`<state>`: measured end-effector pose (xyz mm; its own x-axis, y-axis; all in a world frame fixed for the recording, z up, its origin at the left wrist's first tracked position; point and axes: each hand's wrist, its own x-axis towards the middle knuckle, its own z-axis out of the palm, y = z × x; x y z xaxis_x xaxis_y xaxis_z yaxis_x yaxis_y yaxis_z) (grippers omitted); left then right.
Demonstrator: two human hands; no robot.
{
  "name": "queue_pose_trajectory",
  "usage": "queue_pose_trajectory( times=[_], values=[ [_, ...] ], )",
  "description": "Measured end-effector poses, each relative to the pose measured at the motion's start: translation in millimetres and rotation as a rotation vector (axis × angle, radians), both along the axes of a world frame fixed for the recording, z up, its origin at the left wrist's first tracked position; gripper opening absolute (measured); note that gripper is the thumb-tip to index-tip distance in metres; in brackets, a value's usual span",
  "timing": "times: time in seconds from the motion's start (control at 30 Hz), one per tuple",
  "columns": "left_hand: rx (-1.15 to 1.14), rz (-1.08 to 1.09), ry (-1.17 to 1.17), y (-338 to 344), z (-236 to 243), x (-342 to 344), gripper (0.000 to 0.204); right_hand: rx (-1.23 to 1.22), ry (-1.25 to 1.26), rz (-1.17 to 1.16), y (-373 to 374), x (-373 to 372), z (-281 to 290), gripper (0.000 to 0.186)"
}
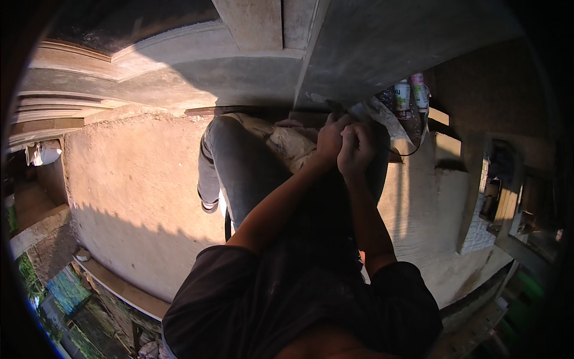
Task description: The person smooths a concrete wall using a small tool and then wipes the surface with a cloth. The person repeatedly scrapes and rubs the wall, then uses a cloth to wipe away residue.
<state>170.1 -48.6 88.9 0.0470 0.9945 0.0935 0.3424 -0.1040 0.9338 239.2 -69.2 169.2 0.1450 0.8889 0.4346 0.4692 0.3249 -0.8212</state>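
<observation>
My left hand and my right hand are pressed together in front of my raised knee in grey trousers. Both have their fingers curled shut. A small dark tool tip pokes out above my left hand, against the grey plastered wall. My right fist sits at the crumpled edge of a clear plastic bag and seems to grip it. The bag holds two or three cans or bottles. A dusty beige cloth lies over my lap, just left of my hands.
I am perched high on a rough concrete ledge, half in sun. Moulded cornices run at the upper left. A black strap loop hangs under the bag. Far below lie greenery on the left and buildings on the right.
</observation>
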Motion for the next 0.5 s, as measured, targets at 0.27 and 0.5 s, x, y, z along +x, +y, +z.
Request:
queue_pose_trajectory(
  times=[0.27,0.5],
  values=[
    [-0.037,0.062,-0.081,8.1,33.0,23.9,0.031,-0.02,0.021,-0.022,8.8,23.7,18.1,0.034],
    [-0.038,0.127,-0.12,4.3,38.9,13.3,0.03,-0.022,0.029,0.038,8.5,20.4,20.8,0.038]
  ],
)
